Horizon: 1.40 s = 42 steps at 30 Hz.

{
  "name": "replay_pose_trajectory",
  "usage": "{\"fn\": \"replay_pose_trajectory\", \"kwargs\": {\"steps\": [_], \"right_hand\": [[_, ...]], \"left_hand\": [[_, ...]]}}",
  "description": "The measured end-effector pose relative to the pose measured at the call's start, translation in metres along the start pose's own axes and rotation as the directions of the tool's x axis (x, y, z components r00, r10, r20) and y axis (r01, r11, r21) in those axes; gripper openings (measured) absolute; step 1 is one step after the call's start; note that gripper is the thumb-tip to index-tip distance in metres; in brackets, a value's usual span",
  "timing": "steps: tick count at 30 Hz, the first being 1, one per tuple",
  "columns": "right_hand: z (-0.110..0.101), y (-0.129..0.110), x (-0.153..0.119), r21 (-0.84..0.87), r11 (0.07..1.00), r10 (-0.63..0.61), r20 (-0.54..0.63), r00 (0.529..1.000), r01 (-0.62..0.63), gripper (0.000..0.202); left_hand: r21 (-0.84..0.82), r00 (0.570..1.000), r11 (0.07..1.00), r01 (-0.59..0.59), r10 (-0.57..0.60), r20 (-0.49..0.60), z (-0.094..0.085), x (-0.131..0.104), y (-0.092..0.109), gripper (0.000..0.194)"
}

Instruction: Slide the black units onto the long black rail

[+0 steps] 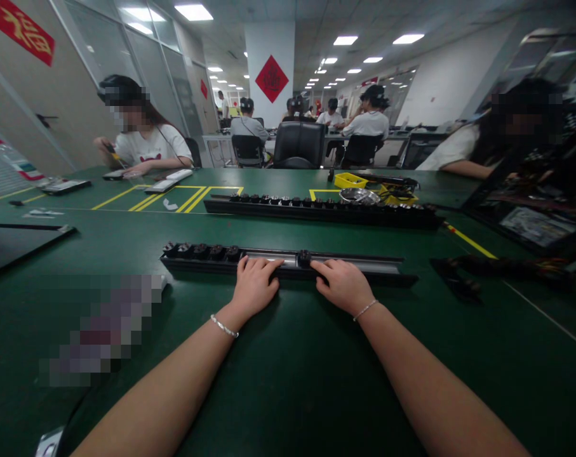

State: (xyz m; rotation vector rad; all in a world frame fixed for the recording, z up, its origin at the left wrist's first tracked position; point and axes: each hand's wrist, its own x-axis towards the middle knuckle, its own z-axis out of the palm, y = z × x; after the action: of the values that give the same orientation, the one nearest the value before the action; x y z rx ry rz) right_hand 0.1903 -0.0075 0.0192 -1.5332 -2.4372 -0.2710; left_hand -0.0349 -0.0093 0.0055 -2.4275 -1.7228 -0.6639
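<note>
A long black rail (385, 278) with a silvery inner channel lies crosswise on the green table in front of me. Several black round-topped modules (200, 252) stand in a row at its left end. Farther right, a single black module (304, 258) sits in the channel. My left hand (255, 287) rests on the rail left of that module, its fingers spread over the edge. My right hand (343, 285) reaches in from the other side, with the index fingertip at the module's right side and the thumb apart from it. Neither hand grips anything.
Behind lies a second long black rail (326, 212) filled with modules. Near it are a yellow tray (350, 181) and a metal dish (359, 195). Dark cables (502, 263) lie at right, a dark panel (21, 244) at left. Co-workers sit around the table and beyond.
</note>
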Motion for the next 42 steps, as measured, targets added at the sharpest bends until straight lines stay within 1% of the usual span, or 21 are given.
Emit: {"fn": "replay_pose_trajectory", "kwargs": {"steps": [9, 16, 21, 23, 26, 28, 30, 33, 36, 42], "right_hand": [[-0.001, 0.008, -0.003, 0.029, 1.000, -0.010, -0.102, 0.995, 0.013, 0.035], [-0.001, 0.013, -0.004, 0.043, 0.999, -0.003, -0.141, 0.990, 0.009, 0.032], [0.001, 0.016, -0.006, 0.086, 0.996, 0.013, -0.217, 0.976, 0.006, 0.030], [0.002, 0.014, -0.005, 0.131, 0.991, 0.056, -0.255, 0.965, -0.023, 0.030], [0.006, 0.006, -0.001, 0.203, 0.969, 0.200, -0.301, 0.932, -0.143, 0.030], [0.008, -0.002, 0.004, 0.234, 0.943, 0.300, -0.304, 0.904, -0.235, 0.037], [0.011, -0.008, 0.009, 0.250, 0.924, 0.356, -0.287, 0.889, -0.289, 0.043], [0.012, -0.013, 0.013, 0.280, 0.906, 0.391, -0.263, 0.882, -0.318, 0.038], [0.012, -0.013, 0.014, 0.305, 0.893, 0.412, -0.255, 0.875, -0.332, 0.033], [0.013, -0.009, 0.013, 0.327, 0.885, 0.423, -0.269, 0.865, -0.331, 0.033]], "left_hand": [[-0.012, 1.000, 1.000, -0.002, 0.002, -0.002, -0.001, -0.001, 0.000, 0.040], [0.004, 1.000, 1.000, 0.007, -0.007, 0.007, 0.000, 0.000, 0.000, 0.041], [0.002, 1.000, 1.000, 0.000, 0.000, -0.001, -0.001, 0.000, -0.001, 0.041], [-0.007, 1.000, 1.000, 0.005, -0.005, 0.003, -0.001, 0.000, 0.000, 0.041], [-0.019, 1.000, 1.000, 0.019, -0.019, 0.010, -0.001, 0.001, 0.001, 0.041], [-0.022, 0.999, 0.999, 0.029, -0.029, 0.013, -0.001, 0.001, 0.002, 0.040], [-0.024, 0.999, 0.999, 0.037, -0.036, 0.014, -0.001, 0.001, 0.002, 0.040], [-0.028, 0.999, 0.999, 0.039, -0.039, 0.004, 0.000, 0.002, 0.003, 0.039], [-0.026, 0.999, 0.999, 0.038, -0.038, 0.002, 0.000, 0.002, 0.003, 0.039], [-0.031, 1.000, 0.999, 0.023, -0.024, -0.004, 0.001, 0.001, 0.001, 0.039]]}}
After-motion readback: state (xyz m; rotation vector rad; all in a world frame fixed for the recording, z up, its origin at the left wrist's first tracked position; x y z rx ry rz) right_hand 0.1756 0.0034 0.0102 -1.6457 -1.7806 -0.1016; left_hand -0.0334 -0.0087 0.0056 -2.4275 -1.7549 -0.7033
